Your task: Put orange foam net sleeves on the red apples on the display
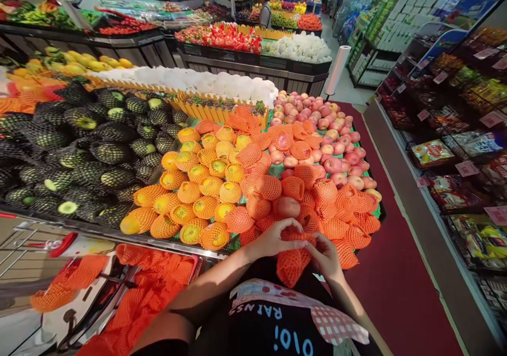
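- Orange foam nets cover most fruit on the big display stand (206,249), which fills the centre and left of the frame.
- Dark green melons (79,144) in black nets lie on the left part of the stand; yellow-orange fruits (198,187) in orange nets lie in the middle.
- Pink-red apples (317,129) lie on the right part, many bare, and the ones nearer the bottom are wrapped in nets.
- A red carpet (396,271) runs along the right side of the stand, and shelves with packaged goods (455,150) stand at the far right.
- A shopping cart (119,292) in the lower left of the frame holds a heap of loose orange nets (150,282).
- One bare apple (288,206) lies at the front edge of the stand, just above the hands.
- The left hand (275,238) and the right hand (327,255) meet in the lower centre, above the person's dark shirt.
- Both hands have the fingers closed on one orange foam net (292,263); it hangs down between them, just in front of the stand's edge. I cannot tell if a fruit is inside it.
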The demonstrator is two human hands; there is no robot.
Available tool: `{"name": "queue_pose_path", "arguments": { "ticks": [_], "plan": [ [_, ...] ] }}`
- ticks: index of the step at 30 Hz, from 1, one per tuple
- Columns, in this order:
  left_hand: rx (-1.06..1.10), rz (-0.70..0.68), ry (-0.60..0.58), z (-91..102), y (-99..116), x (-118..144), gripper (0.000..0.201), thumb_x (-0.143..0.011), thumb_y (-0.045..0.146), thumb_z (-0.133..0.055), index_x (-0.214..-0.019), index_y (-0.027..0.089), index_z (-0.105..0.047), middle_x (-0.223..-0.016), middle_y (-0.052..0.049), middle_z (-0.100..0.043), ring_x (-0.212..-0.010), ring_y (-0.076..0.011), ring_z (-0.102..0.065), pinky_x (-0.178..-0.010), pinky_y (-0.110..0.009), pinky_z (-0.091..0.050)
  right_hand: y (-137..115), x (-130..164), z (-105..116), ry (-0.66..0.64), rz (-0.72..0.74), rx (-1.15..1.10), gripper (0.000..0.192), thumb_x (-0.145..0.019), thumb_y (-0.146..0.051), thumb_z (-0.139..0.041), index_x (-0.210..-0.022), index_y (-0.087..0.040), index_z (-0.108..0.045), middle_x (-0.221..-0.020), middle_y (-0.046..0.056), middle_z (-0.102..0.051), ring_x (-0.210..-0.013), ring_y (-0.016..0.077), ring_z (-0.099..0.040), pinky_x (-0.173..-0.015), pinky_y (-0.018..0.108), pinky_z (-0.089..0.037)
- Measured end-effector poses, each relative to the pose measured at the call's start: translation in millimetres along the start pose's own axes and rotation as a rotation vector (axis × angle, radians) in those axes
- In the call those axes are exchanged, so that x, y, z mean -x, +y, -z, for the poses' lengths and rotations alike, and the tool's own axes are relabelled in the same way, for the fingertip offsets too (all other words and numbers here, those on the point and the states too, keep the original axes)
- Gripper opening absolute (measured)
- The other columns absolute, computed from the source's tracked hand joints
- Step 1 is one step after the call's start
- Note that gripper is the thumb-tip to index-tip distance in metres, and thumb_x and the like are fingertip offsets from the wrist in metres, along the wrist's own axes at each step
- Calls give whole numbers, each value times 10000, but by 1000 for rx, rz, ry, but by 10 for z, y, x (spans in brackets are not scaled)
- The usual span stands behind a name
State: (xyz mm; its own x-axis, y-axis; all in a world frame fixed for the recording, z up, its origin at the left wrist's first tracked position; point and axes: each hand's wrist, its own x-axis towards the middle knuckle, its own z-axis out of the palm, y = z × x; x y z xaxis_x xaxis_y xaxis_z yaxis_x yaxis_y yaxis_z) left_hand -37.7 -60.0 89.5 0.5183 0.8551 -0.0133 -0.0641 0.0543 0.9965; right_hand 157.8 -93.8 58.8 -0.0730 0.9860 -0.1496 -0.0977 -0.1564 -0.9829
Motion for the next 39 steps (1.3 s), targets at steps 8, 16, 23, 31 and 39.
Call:
{"name": "queue_pose_path", "arguments": {
  "ticks": [8, 16, 23, 31, 39],
  "plan": [
    [246, 320, -248, 147, -243, 147, 529, -623, 518, -903, -882, 150, -626, -761, 46, -588, -680, -91, -491, -661, -232, -362, -5, -39, -3, 34, -23, -240, 286, -631, -468, -904, -664, -262, -708, -812, 22, -710, -847, 220, -654, -844, 386, -513],
    [504, 23, -48, 169, -370, 177, 576, -477, 680, -887, -676, 167, -715, -804, -63, -734, -875, -262, -679, -858, -381, -500, 180, -41, -105, 68, -76, -247, 351, -668, -552, -859, -724, -260, -673, -686, -41, -631, -614, 134, -541, -633, 271, -470],
    [533, 88, 170, 235, -331, 141, 544, -527, 521, -938, -851, 138, -728, -780, -44, -736, -688, -157, -657, -702, -268, -491, 12, -120, -91, -205, -171, -157, 372, -634, -484, -898, -775, -222, -675, -729, -10, -669, -644, 162, -599, -633, 288, -495],
    [-26, 48, 566, 341, -405, -282, 244, -856, 404, -672, -825, 164, -634, -808, -20, -686, -769, -154, -630, -716, -251, -487, -184, -1012, -41, 154, 103, 388, 348, -746, -558, -673, -776, -242, -530, -817, 18, -630, -795, 213, -579, -760, 341, -484],
    [-326, 83, 689, 342, -543, -420, 179, -842, 122, -563, -965, 156, -689, -936, -95, -739, -886, -221, -671, -836, -335, -487, -34, -1198, -128, 90, 49, 682, 167, -853, -335, -548, -808, -216, -656, -843, 122, -727, -879, 317, -675, -862, 432, -484]
  ]
}}
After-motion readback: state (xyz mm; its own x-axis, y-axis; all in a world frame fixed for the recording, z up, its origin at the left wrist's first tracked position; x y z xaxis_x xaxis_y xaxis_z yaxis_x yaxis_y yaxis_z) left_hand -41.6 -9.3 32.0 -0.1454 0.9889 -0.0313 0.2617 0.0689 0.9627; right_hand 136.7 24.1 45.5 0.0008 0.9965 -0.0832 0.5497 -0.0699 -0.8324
